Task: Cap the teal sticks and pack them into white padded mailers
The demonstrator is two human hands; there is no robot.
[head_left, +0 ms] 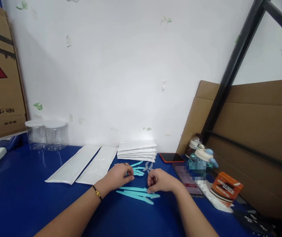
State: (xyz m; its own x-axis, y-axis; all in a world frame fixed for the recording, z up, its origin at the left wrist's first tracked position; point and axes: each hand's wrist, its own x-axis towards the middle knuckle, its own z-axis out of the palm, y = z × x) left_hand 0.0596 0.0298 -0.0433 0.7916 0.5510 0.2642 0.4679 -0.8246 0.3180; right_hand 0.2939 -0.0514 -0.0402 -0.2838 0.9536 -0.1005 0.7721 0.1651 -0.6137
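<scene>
My left hand [121, 175] is curled over the left end of several slim teal eyebrow razors [138, 171]; whatever its fingers hold is hidden. Nearer to me lies a second loose group of teal eyebrow razors [136, 195], pointing roughly left to right. My right hand [161, 181] is closed, thumb against fingers, at the right end of this nearer group. What is between its fingers cannot be made out. Small grey caps [148, 166] lie just behind my right hand, beside the farther razors.
Two white padded mailers [74, 164] lie left of a stack of white mailers [137, 150]. Clear jars [56, 135] stand at back left. On the right are phones [172, 157], a brown bottle [193, 144], a teal bottle [201, 161] and an orange box [226, 188].
</scene>
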